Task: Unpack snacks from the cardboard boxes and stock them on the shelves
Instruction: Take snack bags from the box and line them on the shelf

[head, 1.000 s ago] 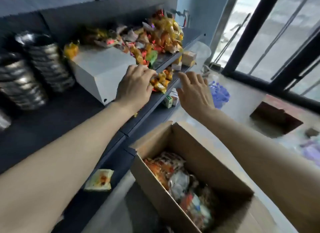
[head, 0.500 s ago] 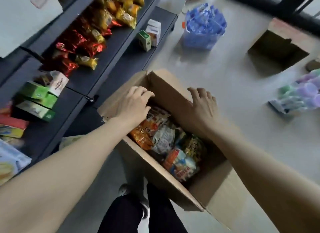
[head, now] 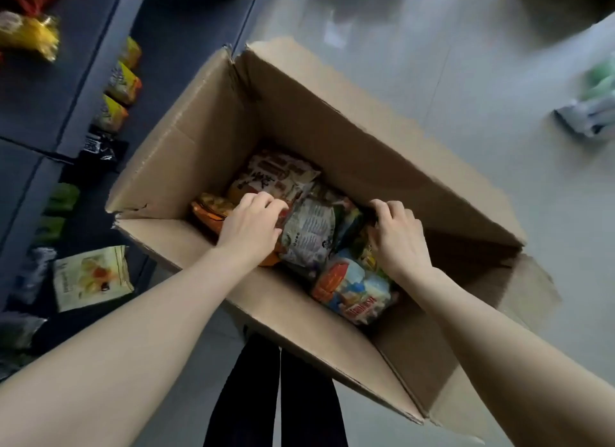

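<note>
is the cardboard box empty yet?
No: the cardboard box holds several snack bags, and the left hand and right hand are both down among them.

The cardboard box [head: 213, 120] is sitting on the floor [head: 432, 47] in front of you, with the snack packets [head: 309, 227] lying in its bottom. The shelves [head: 43, 90] are running along its left, carrying more packets. Your left hand [head: 251, 228] and right hand [head: 397, 237] are reaching in among the snack packets.
</note>
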Available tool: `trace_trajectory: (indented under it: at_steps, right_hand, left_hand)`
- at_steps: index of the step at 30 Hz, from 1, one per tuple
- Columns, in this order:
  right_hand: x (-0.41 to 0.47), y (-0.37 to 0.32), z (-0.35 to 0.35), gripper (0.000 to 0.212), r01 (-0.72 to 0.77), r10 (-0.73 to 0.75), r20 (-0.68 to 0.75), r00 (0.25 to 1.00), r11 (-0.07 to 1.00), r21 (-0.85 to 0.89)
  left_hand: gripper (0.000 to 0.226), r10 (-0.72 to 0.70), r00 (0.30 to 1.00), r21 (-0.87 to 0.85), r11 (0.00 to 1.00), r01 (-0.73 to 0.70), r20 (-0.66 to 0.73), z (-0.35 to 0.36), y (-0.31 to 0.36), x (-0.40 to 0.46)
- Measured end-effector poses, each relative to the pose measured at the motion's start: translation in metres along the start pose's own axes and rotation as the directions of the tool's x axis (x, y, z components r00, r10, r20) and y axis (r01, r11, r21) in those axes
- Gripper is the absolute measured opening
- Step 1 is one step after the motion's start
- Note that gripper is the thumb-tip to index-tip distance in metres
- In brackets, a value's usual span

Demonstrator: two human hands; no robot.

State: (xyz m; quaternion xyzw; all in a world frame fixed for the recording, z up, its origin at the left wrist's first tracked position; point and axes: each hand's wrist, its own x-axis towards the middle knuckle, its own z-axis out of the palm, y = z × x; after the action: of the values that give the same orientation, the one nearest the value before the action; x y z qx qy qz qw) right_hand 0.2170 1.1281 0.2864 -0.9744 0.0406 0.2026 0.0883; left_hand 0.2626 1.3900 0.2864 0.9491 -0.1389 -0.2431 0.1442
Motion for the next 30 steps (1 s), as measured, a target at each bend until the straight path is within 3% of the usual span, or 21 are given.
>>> trace_trajectory:
  at_steps: [8,12,18,21,26,30]
  right_hand:
    - [0.0,0.027,0.103,0.063,-0.116,0.122,0.219,0.968,0.992,-0.042]
    - [-0.001,0.036,0.148,0.084,-0.166,0.165,0.401,0.901,0.986,-0.031]
    - [0.008,0.038,0.189,0.101,-0.224,0.178,0.553,0.814,0.974,0.016]
    - [0.013,0.035,0.198,0.103,-0.237,0.189,0.559,0.807,0.971,0.014]
    - [0.019,0.032,0.202,0.089,-0.213,0.167,0.556,0.814,0.977,0.018]
    - [0.032,0.028,0.19,0.094,-0.21,0.139,0.506,0.851,0.974,0.086]
  left_hand:
    - [0.048,0.046,0.981,0.079,0.995,-0.062,0.189,0.092,-0.017,0.032]
    - [0.049,0.073,0.97,0.134,0.985,-0.106,0.232,0.12,-0.021,0.047]
    - [0.049,0.071,0.963,0.18,0.976,-0.12,0.26,0.147,-0.03,0.056]
    - [0.049,0.049,0.957,0.194,0.975,-0.108,0.284,0.154,-0.037,0.054]
    - [0.049,0.032,0.96,0.183,0.979,-0.085,0.277,0.155,-0.045,0.055]
    - [0.047,0.009,0.965,0.153,0.987,-0.051,0.261,0.146,-0.047,0.057]
